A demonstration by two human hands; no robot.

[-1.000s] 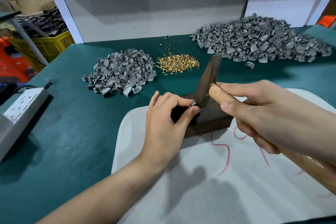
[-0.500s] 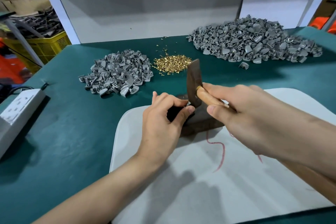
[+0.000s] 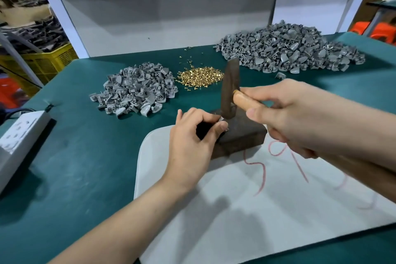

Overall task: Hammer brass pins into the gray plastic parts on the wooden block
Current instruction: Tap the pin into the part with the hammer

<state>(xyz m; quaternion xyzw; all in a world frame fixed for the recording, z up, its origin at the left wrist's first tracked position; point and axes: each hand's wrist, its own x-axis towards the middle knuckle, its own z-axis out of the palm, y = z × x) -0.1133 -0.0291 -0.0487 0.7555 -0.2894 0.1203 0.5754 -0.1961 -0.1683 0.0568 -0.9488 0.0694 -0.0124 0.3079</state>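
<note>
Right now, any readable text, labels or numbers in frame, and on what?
"5": red handwritten stroke on the white sheet. This is a guess; it could be a squiggle.
Further red strokes right of it: partly hidden under the right hand, unreadable.
Power strip, hammer, yellow crate: no legible marking.

A table [image 3: 75,167] with a green top stands against a gray back panel [image 3: 160,10], which is framed by white posts [image 3: 62,17]. A white board [image 3: 308,13] is on the panel at right. Beyond the table's left side a yellow crate [image 3: 49,60] sits below dark clutter and cardboard. A power strip [image 3: 19,135] lies at the table's left edge. Blurred orange shapes [image 3: 383,30] show far right.
</note>
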